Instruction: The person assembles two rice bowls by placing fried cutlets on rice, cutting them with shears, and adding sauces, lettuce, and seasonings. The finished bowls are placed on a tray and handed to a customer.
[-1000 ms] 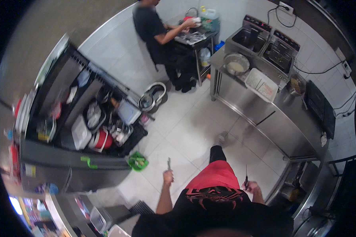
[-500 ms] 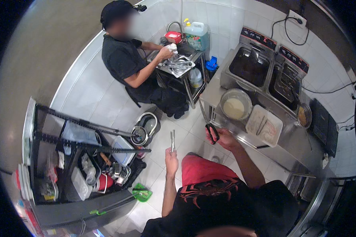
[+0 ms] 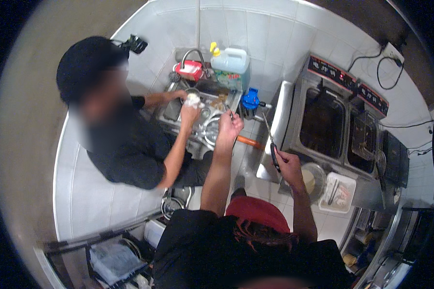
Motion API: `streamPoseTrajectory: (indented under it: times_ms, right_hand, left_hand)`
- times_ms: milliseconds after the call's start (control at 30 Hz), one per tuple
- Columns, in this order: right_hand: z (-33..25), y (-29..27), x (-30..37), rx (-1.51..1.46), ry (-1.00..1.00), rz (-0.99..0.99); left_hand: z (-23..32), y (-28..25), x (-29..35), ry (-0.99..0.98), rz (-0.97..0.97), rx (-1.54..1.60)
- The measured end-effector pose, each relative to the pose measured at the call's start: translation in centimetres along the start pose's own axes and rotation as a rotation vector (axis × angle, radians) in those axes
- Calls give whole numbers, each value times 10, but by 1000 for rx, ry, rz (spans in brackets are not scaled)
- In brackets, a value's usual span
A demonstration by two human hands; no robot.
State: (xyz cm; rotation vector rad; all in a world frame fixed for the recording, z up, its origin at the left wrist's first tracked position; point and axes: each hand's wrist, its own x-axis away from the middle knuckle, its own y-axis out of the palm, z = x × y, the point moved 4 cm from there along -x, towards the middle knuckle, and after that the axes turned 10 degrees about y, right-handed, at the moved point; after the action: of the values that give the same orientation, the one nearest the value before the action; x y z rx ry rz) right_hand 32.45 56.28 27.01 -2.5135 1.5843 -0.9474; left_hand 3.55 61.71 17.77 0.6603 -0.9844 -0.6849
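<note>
My left hand (image 3: 230,125) is closed above the near side of the sink, around metal tongs (image 3: 231,114) that it mostly hides. In my right hand (image 3: 288,167) is a pair of scissors (image 3: 275,155) with black handles, the long metal blade pointing up and away. Just beneath my left forearm, a round metal pan or strainer rests at the sink's edge; its orange-brown handle (image 3: 249,141) sticks out to the right. The steel sink (image 3: 217,86) lies beyond my left hand.
A co-worker at left holds something white and foamy (image 3: 193,101) over the sink. Behind it stand a red container (image 3: 190,70) and a detergent jug (image 3: 230,67). Two fryers (image 3: 321,120), a batter bowl (image 3: 313,179) and a white tray (image 3: 337,192) are on the right.
I have come closer to the sink. My left hand has moved forward with the tongs to the sink's edge, and my right hand has carried the scissors along, turning them. The co-worker still handles the white thing.
</note>
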Motion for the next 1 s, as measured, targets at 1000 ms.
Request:
streamPoseTrajectory:
  times_ms: [1000]
  right_hand:
    - [-184, 329, -501, 957, -318, -251]
  left_hand:
    - [100, 31, 69, 761, -120, -1041]
